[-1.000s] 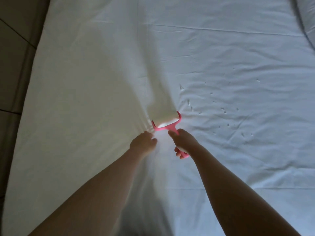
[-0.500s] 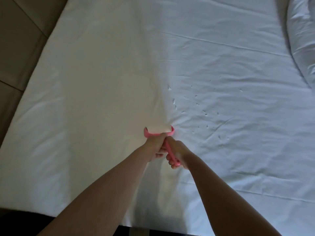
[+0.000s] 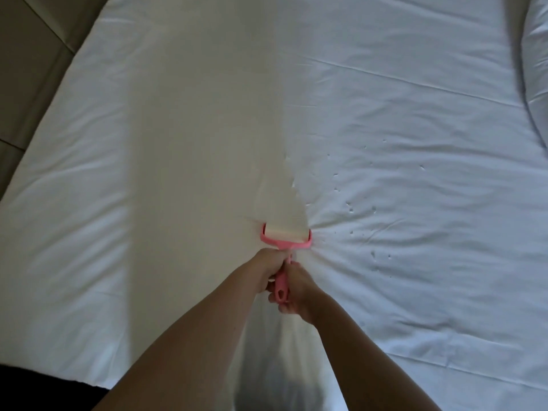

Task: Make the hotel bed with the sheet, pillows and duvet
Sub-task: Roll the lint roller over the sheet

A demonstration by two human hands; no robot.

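A white sheet (image 3: 385,114) covers the whole bed, with soft creases and several small specks right of centre. A pink lint roller (image 3: 286,235) with a white roll lies pressed on the sheet in the middle. My left hand (image 3: 268,269) grips the upper part of its pink handle. My right hand (image 3: 296,295) grips the lower part of the same handle. Both forearms reach in from the bottom edge. A white pillow or duvet (image 3: 536,54) bulges at the far right.
A brown tiled floor (image 3: 32,48) shows beyond the bed's left edge. The bed's near edge, with dark floor below it, runs along the bottom left (image 3: 44,381).
A second ago only my right hand held the roller and my left fist lay beside it; now both grip the handle. The roller has been drawn a little nearer to me.
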